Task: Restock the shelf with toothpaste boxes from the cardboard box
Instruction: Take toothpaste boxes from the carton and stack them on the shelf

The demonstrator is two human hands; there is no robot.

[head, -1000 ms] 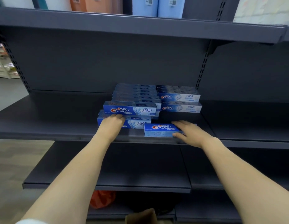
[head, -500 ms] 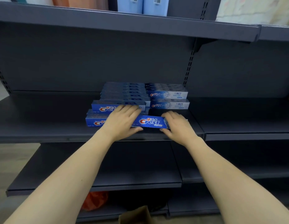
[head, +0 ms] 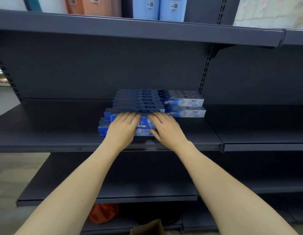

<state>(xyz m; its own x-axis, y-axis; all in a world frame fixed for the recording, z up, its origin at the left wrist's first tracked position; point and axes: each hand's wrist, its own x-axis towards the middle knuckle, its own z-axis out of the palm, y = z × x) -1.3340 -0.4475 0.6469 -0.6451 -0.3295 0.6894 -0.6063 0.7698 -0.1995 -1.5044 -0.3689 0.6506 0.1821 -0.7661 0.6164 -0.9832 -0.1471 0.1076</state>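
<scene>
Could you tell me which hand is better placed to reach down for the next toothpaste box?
Probably the right hand: the cardboard box shows below, nearer its forearm, though both hands rest on the front toothpaste box.

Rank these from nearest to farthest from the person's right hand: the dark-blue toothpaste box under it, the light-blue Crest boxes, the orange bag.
1. Dark-blue toothpaste box, touching the right hand.
2. Light-blue Crest boxes, just beyond, to the right.
3. Orange bag, far below, bottom shelf.

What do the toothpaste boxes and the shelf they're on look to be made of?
Toothpaste boxes: likely glossy printed paperboard, given the crisp folded edges and faint sheen.
Shelf: probably painted or powder-coated steel, matte dark grey, with a thin folded front lip and slotted uprights.
</scene>
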